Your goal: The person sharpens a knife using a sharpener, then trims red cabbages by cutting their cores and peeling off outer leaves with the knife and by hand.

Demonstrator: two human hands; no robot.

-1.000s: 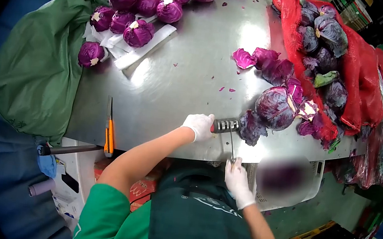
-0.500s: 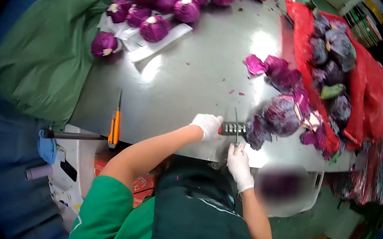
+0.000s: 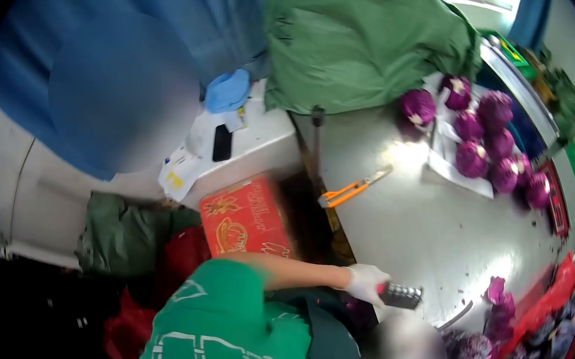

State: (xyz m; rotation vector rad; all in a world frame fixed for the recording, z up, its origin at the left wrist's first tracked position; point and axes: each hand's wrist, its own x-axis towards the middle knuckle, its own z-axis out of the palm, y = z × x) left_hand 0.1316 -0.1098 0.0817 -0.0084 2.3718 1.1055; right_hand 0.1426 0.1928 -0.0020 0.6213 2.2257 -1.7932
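My gloved left hand [image 3: 366, 284] is closed on the red handle of a black knife sharpener [image 3: 403, 296], held over the table's near edge. My right hand [image 3: 405, 345] is smeared by blur, so its fingers do not show clearly. A curved knife blade [image 3: 456, 316] sticks out beside that blur, apart from the sharpener and pointing away from me. Past the blade, a purple cabbage [image 3: 468, 354] rests among loose outer leaves [image 3: 499, 313].
An orange cutter [image 3: 354, 188] lies on the metal table [image 3: 402, 228]. Trimmed purple cabbages [image 3: 472, 159] stand on white paper near a red scale [image 3: 556, 199]. A red net sack [image 3: 522, 327] holds more cabbages. A red box [image 3: 248, 217] and a phone [image 3: 223, 143] are to the left.
My view has swung left, bringing the blue curtain and red box into sight. The knife blade, earlier at the sharpener, is now away from it. My left hand keeps the sharpener.
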